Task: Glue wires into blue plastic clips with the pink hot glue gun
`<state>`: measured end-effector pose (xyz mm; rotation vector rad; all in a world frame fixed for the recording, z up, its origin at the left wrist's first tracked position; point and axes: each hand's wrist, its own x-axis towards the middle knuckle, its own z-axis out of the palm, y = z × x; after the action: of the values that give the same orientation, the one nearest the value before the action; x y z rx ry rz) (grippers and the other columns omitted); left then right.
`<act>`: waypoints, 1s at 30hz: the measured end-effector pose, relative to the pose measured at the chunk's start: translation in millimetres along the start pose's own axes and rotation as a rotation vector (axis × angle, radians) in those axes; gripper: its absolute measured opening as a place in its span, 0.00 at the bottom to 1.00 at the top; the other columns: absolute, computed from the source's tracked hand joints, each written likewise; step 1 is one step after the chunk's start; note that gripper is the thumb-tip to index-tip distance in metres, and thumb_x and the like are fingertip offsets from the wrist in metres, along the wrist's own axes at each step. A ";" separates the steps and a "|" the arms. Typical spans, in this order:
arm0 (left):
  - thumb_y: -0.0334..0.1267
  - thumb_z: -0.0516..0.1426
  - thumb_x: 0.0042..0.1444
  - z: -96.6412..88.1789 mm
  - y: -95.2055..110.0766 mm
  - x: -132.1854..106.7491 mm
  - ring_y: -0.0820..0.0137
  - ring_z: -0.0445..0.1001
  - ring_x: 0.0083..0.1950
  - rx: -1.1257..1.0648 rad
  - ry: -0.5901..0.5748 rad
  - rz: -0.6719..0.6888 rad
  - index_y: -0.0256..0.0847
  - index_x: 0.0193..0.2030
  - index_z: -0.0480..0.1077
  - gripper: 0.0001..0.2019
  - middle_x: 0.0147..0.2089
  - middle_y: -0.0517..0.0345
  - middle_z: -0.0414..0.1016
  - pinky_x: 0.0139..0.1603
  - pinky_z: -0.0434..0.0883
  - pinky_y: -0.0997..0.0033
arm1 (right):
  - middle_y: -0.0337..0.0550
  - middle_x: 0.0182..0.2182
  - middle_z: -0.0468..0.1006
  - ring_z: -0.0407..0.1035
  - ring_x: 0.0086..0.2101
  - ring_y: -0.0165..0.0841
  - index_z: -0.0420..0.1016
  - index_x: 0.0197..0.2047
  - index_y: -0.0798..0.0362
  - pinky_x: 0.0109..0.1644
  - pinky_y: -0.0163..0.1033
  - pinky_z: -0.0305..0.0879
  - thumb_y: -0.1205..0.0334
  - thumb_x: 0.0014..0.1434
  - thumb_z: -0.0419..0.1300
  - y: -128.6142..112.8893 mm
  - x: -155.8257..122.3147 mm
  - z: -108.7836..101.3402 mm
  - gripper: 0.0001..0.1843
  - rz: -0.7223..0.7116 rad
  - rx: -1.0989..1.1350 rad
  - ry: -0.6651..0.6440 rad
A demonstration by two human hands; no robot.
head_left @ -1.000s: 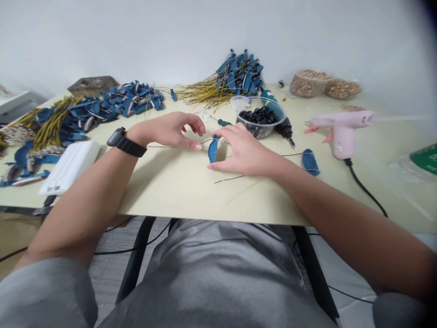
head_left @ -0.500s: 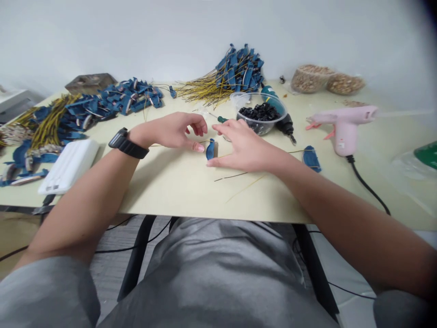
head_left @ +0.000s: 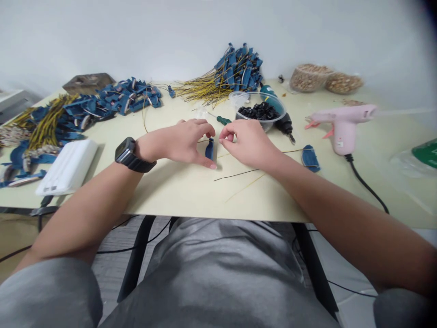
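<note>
My left hand [head_left: 186, 143], with a black watch on the wrist, curls its fingers round a small blue leaf-shaped piece [head_left: 209, 149] standing on edge on the table [head_left: 177, 187]. My right hand [head_left: 247, 142] sits just to its right, thumb and forefinger pinched together near the top of that piece; what they pinch is too small to make out. A thin yellow wire runs from the piece toward the right. A second blue piece on a wire [head_left: 310, 158] lies flat to the right of my right wrist.
A clear bowl of black beads [head_left: 261, 115], a green-handled tool [head_left: 223, 120] and a dark rotary tool [head_left: 285, 123] lie behind my hands. A pink glue gun [head_left: 341, 125] stands at right. Heaps of blue wired pieces [head_left: 239, 68] [head_left: 112, 98] fill the back and left; a white box [head_left: 66, 166] lies front left.
My left hand has slid right and closed round the blue piece. My right hand has lifted off the table and drawn its fingers into a pinch beside it.
</note>
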<state>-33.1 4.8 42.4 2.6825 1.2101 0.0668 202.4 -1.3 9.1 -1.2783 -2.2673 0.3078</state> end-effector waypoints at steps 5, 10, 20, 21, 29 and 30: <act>0.85 0.63 0.50 -0.2 1.8 1.4 0.44 0.79 0.61 0.013 -0.033 -0.035 0.39 0.67 0.75 0.54 0.66 0.37 0.79 0.61 0.71 0.52 | 0.44 0.33 0.86 0.75 0.36 0.39 0.94 0.43 0.52 0.44 0.44 0.61 0.71 0.66 0.66 3.1 -1.0 2.0 0.12 0.015 -0.001 0.010; 0.82 0.64 0.51 -0.8 1.3 2.5 0.47 0.80 0.59 -0.049 -0.038 -0.043 0.39 0.64 0.77 0.50 0.62 0.39 0.81 0.60 0.73 0.54 | 0.43 0.32 0.85 0.74 0.35 0.38 0.94 0.44 0.51 0.43 0.43 0.60 0.69 0.67 0.66 6.5 -0.8 4.5 0.12 0.006 -0.027 -0.011; 0.72 0.72 0.51 -2.5 -11.8 5.3 0.53 0.82 0.61 -0.231 -0.048 0.027 0.48 0.65 0.81 0.42 0.64 0.48 0.85 0.63 0.74 0.58 | 0.45 0.32 0.84 0.74 0.34 0.38 0.95 0.45 0.52 0.44 0.44 0.63 0.66 0.67 0.67 9.1 -2.4 2.5 0.11 0.023 -0.010 -0.043; 0.72 0.72 0.51 -2.4 -13.1 5.6 0.53 0.81 0.60 -0.235 -0.045 0.032 0.47 0.66 0.81 0.43 0.63 0.48 0.85 0.63 0.74 0.58 | 0.45 0.32 0.84 0.74 0.34 0.38 0.95 0.44 0.52 0.45 0.44 0.63 0.65 0.67 0.67 9.7 -2.8 2.2 0.11 0.019 -0.001 -0.045; 0.79 0.70 0.49 1.6 -18.9 7.6 0.51 0.79 0.61 -0.194 0.033 0.116 0.49 0.65 0.84 0.46 0.63 0.46 0.81 0.65 0.72 0.57 | 0.44 0.30 0.82 0.73 0.34 0.37 0.94 0.45 0.53 0.47 0.43 0.64 0.63 0.70 0.68 6.6 -2.1 2.3 0.11 0.035 0.026 -0.071; 0.80 0.70 0.49 1.6 -18.9 7.7 0.51 0.79 0.60 -0.186 0.033 0.112 0.49 0.65 0.84 0.46 0.62 0.46 0.81 0.65 0.72 0.57 | 0.43 0.30 0.82 0.73 0.34 0.37 0.94 0.45 0.53 0.47 0.43 0.64 0.63 0.70 0.68 5.8 -1.8 2.5 0.11 0.036 0.027 -0.075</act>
<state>-41.8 22.4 36.8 2.5931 1.0072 0.2297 206.1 0.4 3.9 -1.3155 -2.2959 0.4046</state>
